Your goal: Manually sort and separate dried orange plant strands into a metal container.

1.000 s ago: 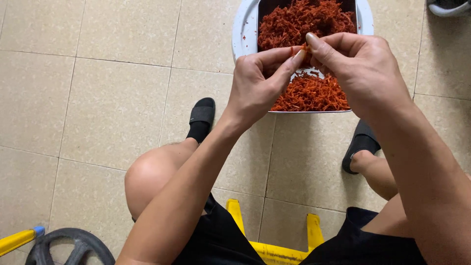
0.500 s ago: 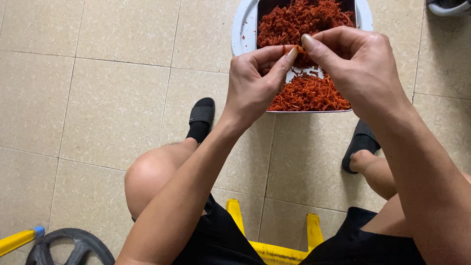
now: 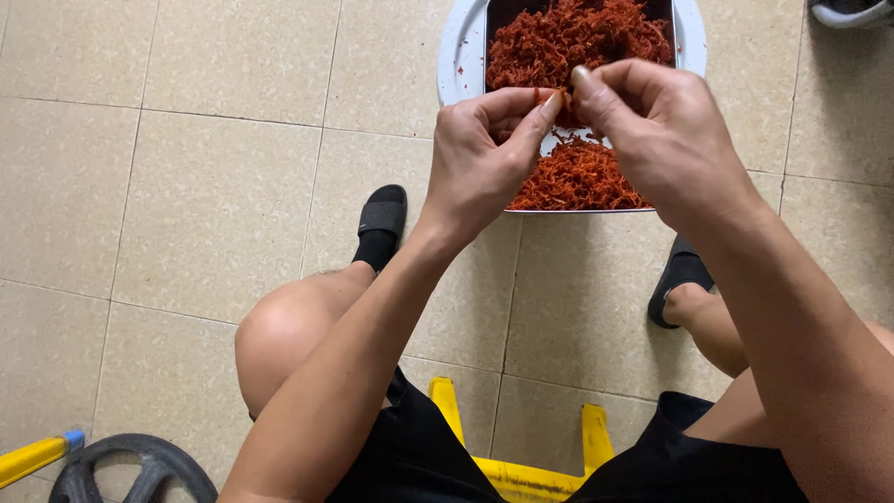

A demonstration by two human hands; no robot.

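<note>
My left hand (image 3: 484, 149) and my right hand (image 3: 661, 130) meet fingertip to fingertip above a tray (image 3: 559, 210) on the floor. Together they pinch a small red strand (image 3: 549, 96) between thumbs and forefingers. The tray holds a dark red heap of shreds (image 3: 577, 37) at the far side and a brighter orange-red heap (image 3: 577, 177) at the near side, just under my hands. The tray rests on a round white basin (image 3: 456, 56). My hands hide the middle of the tray.
I sit on a yellow stool (image 3: 521, 466) over a beige tiled floor, with a black slipper on each foot (image 3: 382, 219) (image 3: 680, 275). A black wheel (image 3: 130, 470) and a yellow bar (image 3: 33, 456) lie at bottom left. A pale rim (image 3: 847, 11) shows top right.
Both hands have stayed over the tray and shifted slightly. The fingertips now sit closer together on the red strand.
</note>
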